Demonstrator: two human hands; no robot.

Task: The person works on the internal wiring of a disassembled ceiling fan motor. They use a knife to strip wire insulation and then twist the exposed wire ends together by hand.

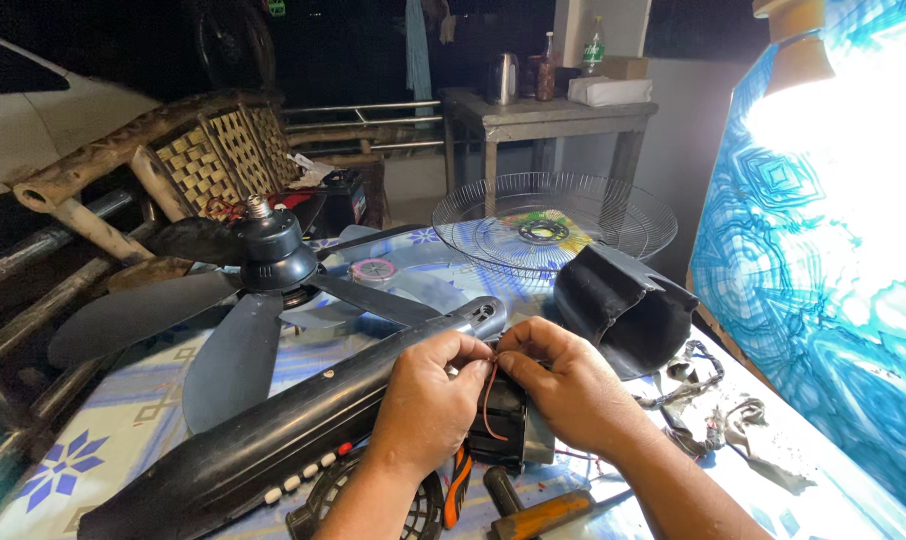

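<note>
near you lies a wooden-handled tool (543, 515). your left hand (428, 405) and right hand (568, 385) are both closed, pinching thin red wires (486, 400) at the black motor block (503, 420), beside the fan pole (303, 420).

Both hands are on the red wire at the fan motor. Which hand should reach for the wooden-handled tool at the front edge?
Probably the right hand: the wooden-handled tool lies just below its forearm, while the left hand sits farther off, pinching the red wire.
</note>
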